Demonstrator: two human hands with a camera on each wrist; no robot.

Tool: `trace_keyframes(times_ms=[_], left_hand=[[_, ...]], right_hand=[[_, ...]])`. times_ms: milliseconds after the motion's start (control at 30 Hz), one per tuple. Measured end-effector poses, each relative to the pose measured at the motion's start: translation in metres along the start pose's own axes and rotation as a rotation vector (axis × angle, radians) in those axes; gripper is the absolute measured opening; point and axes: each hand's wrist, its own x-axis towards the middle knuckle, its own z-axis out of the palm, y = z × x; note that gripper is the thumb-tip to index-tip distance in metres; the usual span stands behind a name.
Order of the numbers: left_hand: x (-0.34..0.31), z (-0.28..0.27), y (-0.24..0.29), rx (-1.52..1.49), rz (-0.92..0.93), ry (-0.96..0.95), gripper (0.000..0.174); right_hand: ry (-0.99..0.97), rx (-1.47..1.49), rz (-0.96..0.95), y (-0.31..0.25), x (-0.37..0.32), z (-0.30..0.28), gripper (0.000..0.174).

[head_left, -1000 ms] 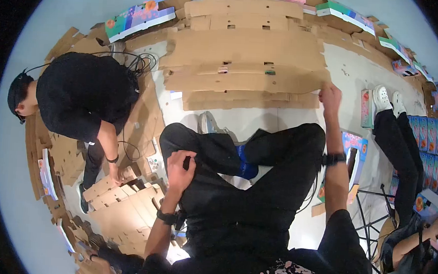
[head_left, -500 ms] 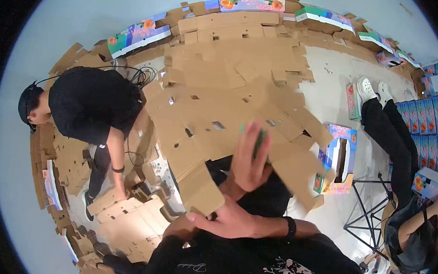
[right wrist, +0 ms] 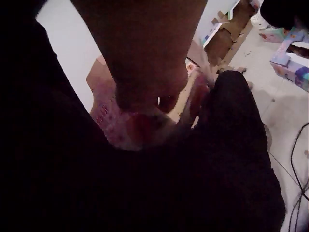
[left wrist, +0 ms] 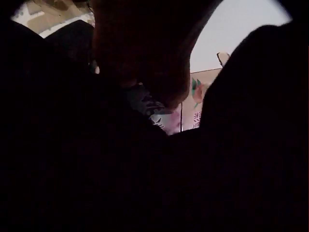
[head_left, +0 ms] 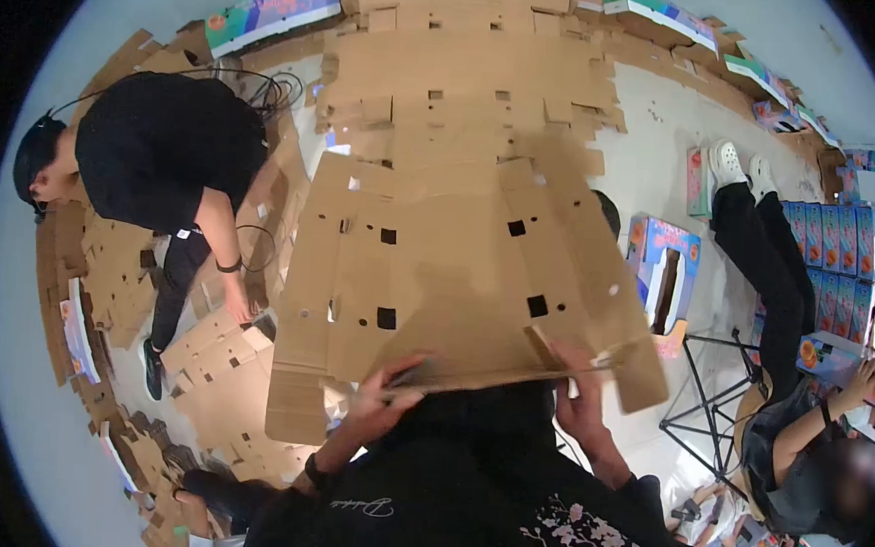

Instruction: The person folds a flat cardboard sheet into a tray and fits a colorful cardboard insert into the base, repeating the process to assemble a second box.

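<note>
A large die-cut cardboard sheet (head_left: 447, 274), brown side up with square holes and side flaps, spreads over the person's lap. My left hand (head_left: 381, 402) grips its near edge left of the middle. The right hand (head_left: 578, 394) holds the same edge farther right, fingers bent over it. Both wrist views are dark. Below the left hand (left wrist: 145, 53), the sheet's printed underside (left wrist: 195, 96) shows in the left wrist view. Pink print on the cardboard (right wrist: 104, 108) also appears beside the right hand (right wrist: 145, 72) in the right wrist view.
More flattened cardboard (head_left: 470, 65) lies ahead on the floor. At left, a person in black (head_left: 169, 152) bends over other cardboard sheets (head_left: 216, 380). A printed box (head_left: 663, 277) stands at right, near a black metal stand (head_left: 705, 400) and a seated person (head_left: 807, 457).
My right hand has come back from the far cardboard, and the left has left the thigh. A sheet came over the lap; the hands, crossed half a second ago, now grip its near edge apart.
</note>
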Motion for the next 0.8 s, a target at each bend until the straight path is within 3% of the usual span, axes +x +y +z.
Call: trace_keyframes(times_ms=[100, 133, 167, 267, 300, 333, 367, 433, 533, 667, 767, 800], left_hand=[[-0.002, -0.025, -0.035, 0.095, -0.152, 0.152, 0.045], [0.004, -0.037, -0.052, 0.152, -0.24, 0.181, 0.042], [0.004, -0.041, -0.069, 0.147, -0.217, 0.208, 0.038], [0.016, -0.039, -0.067, 0.107, -0.126, 0.237, 0.028], [0.019, -0.039, -0.059, 0.074, -0.084, 0.219, 0.027], [0.027, -0.045, -0.051, 0.111, -0.016, 0.069, 0.036], [0.027, -0.045, -0.051, 0.141, 0.022, 0.078, 0.041], [0.032, -0.046, -0.049, 0.228, 0.098, 0.083, 0.049], [0.028, -0.048, -0.036, 0.441, 0.147, 0.087, 0.057], [0.014, -0.044, -0.028, 0.69, 0.303, 0.212, 0.058], [-0.009, -0.061, -0.07, 0.533, 0.346, 0.271, 0.055], [-0.02, -0.074, -0.077, 0.602, 0.337, 0.248, 0.048]], right_hand=[[-0.103, 0.065, 0.276, -0.009, -0.005, -0.001, 0.047], [-0.018, 0.099, 0.273, -0.02, -0.001, -0.007, 0.044], [0.069, 0.132, 0.276, -0.033, 0.001, -0.015, 0.041], [0.283, -0.192, 0.144, -0.026, 0.014, -0.059, 0.023], [0.291, -0.33, 0.147, -0.023, 0.021, -0.078, 0.028], [0.282, -0.461, 0.101, -0.017, 0.029, -0.09, 0.039], [0.141, -0.582, 0.217, -0.007, 0.035, -0.101, 0.058], [-0.097, 0.07, 0.776, 0.029, 0.041, -0.112, 0.07], [-0.189, 0.958, 0.668, 0.09, 0.033, -0.104, 0.073], [-0.11, 1.171, 0.53, 0.087, 0.045, -0.067, 0.067], [-0.138, 0.785, 0.627, 0.063, 0.064, -0.049, 0.065], [-0.06, 0.766, 0.671, 0.056, 0.068, -0.04, 0.067]])
